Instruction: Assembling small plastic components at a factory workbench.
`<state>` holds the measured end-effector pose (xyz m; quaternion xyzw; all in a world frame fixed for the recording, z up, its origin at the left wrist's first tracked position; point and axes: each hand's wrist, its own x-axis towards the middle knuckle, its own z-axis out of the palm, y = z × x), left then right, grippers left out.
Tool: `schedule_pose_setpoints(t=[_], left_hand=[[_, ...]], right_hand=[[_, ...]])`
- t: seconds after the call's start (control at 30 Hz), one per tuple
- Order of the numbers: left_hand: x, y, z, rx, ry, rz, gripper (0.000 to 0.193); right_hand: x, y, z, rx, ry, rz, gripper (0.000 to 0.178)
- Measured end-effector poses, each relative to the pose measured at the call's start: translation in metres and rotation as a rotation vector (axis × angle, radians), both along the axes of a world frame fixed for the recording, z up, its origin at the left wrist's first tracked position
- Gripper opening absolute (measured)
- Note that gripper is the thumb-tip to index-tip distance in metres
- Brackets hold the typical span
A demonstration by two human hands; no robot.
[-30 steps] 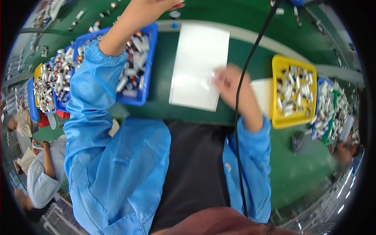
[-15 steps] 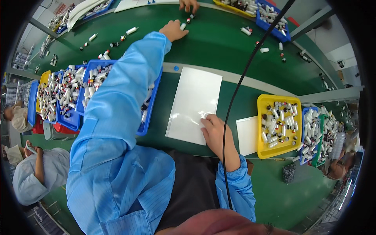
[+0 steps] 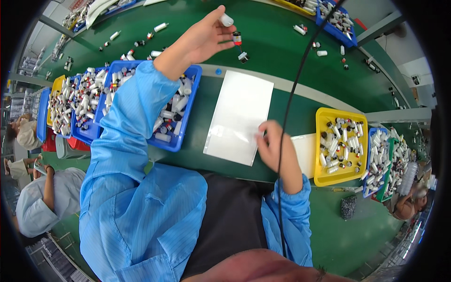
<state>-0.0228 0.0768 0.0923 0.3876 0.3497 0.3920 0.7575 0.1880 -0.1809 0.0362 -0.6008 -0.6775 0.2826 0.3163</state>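
My left hand [image 3: 199, 40] is raised over the green bench, its thumb and forefinger closed on a small white cylinder [image 3: 226, 19]. Beside its other fingertips is a short black and red cylinder [image 3: 237, 39], from which a small dark piece [image 3: 243, 57] hangs on thin wire. Whether this is joined to the white one is hard to see. My right hand [image 3: 279, 148] hovers by the right edge of a glossy white sheet [image 3: 239, 113], fingers curled. Its fingertips are blurred, and I cannot make out anything in them.
Blue trays [image 3: 181, 136] of white cylinders crowd the left. At right are a yellow tray [image 3: 324, 178] and another blue tray [image 3: 366, 188]. Loose parts [image 3: 161, 27] dot the far bench. A black cable [image 3: 293, 94] crosses the view. A seated person [image 3: 51, 202] is at left.
My left hand has come back toward me from the far bench, bringing the white cylinder and the wired piece. The right hand has lifted off the sheet and curled. The other person's hand has left view.
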Motion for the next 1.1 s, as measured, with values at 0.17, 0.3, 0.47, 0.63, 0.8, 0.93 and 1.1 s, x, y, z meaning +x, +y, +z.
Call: schedule_pose_setpoints(t=[0.17, 0.3, 0.47, 0.63, 0.8, 0.93, 1.1], left_hand=[[0.013, -0.062, -0.008, -0.448, -0.345, -0.048, 0.047], [0.022, -0.08, -0.035, -0.495, -0.404, -0.116, 0.055], [0.018, -0.078, -0.058, -0.324, -0.382, -0.375, 0.048], [0.025, -0.087, -0.061, -0.226, -0.217, -0.283, 0.046], [0.022, -0.093, -0.049, 0.012, -0.033, -0.411, 0.051], [0.025, -0.093, -0.06, 0.234, 0.018, -0.419, 0.049], [0.023, -0.087, -0.068, 0.417, 0.157, -0.46, 0.045]], right_hand=[[-0.019, 0.054, -0.02, 0.4, 0.331, -0.218, 0.024], [-0.054, 0.076, -0.018, 0.507, 0.32, -0.114, 0.048], [-0.05, 0.084, -0.056, 0.291, 0.754, -0.116, 0.058], [-0.059, 0.088, -0.06, 0.393, 0.707, -0.125, 0.063], [-0.049, 0.089, -0.064, 0.402, 0.745, -0.147, 0.063], [-0.046, 0.089, -0.063, 0.464, 0.709, -0.115, 0.061], [-0.037, 0.089, -0.056, 0.456, 0.748, -0.165, 0.06]])
